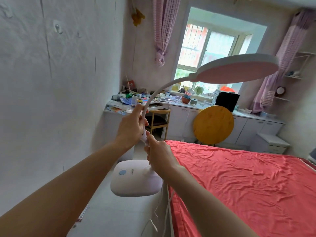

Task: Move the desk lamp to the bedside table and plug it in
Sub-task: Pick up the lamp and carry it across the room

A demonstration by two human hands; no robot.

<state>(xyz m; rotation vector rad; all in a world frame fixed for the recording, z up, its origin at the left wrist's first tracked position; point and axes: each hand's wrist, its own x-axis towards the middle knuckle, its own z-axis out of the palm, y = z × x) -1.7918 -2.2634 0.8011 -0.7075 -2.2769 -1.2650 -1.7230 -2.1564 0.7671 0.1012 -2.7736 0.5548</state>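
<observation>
Clasping one desk lamp (136, 178) by its neck, two hands, left hand (131, 127) above right hand (159, 156).

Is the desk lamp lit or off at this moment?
Off, it appears: the desk lamp's round head shows a dull pink underside with no glow. Its cord hangs loose beside the bed; the plug is out of view.

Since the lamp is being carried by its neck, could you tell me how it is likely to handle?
The lamp is probably top-heavy: its wide head hangs far out on a thin curved neck, so it may sway. The neck looks bendable and could flex under both hands' grip. The broad base should stand steadily. The loose cord dangles and might snag.
</observation>
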